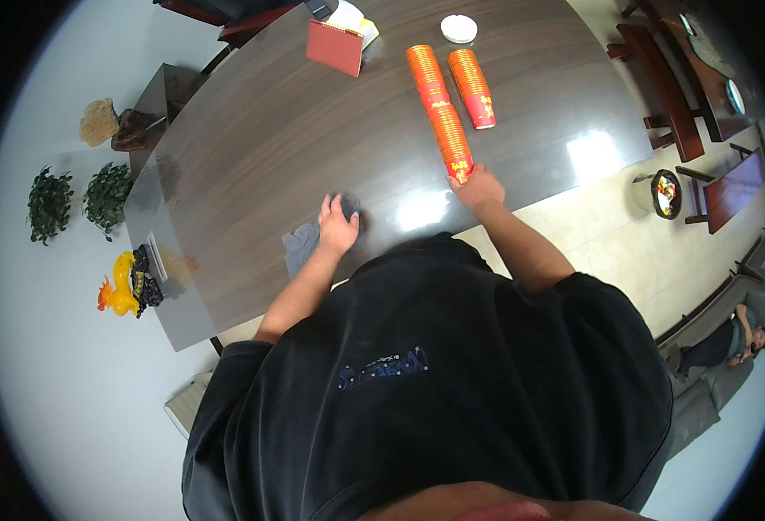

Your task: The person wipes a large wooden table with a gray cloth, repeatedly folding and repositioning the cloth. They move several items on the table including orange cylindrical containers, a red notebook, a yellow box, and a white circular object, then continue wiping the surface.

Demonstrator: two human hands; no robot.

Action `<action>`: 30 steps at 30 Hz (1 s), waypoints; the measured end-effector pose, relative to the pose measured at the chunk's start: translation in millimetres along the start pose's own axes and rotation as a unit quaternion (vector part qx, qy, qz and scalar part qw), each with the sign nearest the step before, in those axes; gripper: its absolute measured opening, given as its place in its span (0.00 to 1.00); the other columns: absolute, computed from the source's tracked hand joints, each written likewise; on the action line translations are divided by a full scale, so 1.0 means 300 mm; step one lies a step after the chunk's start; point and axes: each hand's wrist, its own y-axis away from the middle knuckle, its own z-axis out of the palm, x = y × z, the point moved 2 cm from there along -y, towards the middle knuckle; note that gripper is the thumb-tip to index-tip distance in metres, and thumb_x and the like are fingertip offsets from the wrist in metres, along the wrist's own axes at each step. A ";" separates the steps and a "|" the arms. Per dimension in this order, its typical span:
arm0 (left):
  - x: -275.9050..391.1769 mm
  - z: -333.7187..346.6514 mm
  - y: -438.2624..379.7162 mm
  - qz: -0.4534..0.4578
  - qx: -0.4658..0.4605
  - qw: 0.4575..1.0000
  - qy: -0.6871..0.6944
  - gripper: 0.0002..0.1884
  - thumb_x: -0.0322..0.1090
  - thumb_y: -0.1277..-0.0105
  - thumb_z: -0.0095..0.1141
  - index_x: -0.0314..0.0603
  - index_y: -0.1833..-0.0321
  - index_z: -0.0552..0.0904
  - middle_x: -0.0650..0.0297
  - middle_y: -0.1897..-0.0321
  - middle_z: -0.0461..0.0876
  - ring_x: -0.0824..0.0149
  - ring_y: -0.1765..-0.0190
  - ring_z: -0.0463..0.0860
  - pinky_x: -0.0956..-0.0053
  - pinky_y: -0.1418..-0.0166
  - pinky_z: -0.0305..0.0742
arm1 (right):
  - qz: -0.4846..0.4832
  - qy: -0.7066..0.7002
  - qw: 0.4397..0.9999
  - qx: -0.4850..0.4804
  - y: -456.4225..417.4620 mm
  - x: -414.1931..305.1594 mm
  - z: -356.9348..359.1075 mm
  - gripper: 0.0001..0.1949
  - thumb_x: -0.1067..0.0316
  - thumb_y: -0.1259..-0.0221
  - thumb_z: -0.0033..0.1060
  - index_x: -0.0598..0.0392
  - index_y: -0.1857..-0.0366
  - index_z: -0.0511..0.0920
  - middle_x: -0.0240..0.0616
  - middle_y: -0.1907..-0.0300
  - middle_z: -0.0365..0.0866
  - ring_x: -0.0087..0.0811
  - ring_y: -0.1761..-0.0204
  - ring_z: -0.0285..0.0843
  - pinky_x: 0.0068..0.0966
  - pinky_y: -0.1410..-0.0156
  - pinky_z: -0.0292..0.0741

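Note:
My left hand (337, 229) presses down on a grey cloth (301, 246) on the dark wood-grain table (258, 143). Part of the cloth bunches between thumb and fingers, and some trails out left of the wrist. With my right hand (481, 189) I grip the near end of a long row of nested red paper cups (450, 133) with gold-coloured rims. The row lies on its side and seems made of two stacks end to end. A shorter stack of the same cups (472, 88) lies to its right, apart from it.
Beyond the cups sits a white round dish (459, 29). A red spiral-bound desk calendar (335, 47) stands at the far side. A yellow ornament (122, 286) is by the left edge. Right of the table are a waste bin (657, 194), wooden benches (668, 98) and a person (721, 345) on a sofa.

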 end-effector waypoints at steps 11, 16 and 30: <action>0.507 -0.126 -0.926 0.052 0.004 0.985 0.164 0.40 0.54 0.25 0.62 0.38 0.17 0.69 0.38 0.20 0.72 0.42 0.18 0.71 0.56 0.15 0.66 | -0.026 -0.075 0.995 0.059 -0.142 -0.076 0.018 0.36 0.36 0.38 0.76 0.52 0.38 0.75 0.47 0.40 0.85 0.50 0.39 0.88 0.47 0.36 0.85; 0.820 -0.048 -1.120 0.069 -0.038 0.982 0.172 0.53 0.68 0.31 0.66 0.51 0.11 0.58 0.41 0.23 0.76 0.43 0.21 0.76 0.57 0.17 0.69 | -0.026 -0.076 0.995 0.058 -0.166 -0.078 0.033 0.39 0.38 0.37 0.76 0.50 0.31 0.68 0.49 0.39 0.82 0.52 0.40 0.88 0.48 0.37 0.85; 0.574 -0.054 -0.639 -0.035 0.025 0.935 0.352 0.43 0.46 0.33 0.77 0.42 0.25 0.61 0.43 0.39 0.87 0.48 0.36 0.88 0.57 0.30 0.81 | -0.129 -0.135 0.982 0.013 0.090 -0.016 0.201 0.39 0.45 0.36 0.77 0.50 0.26 0.66 0.54 0.34 0.78 0.60 0.35 0.81 0.52 0.32 0.81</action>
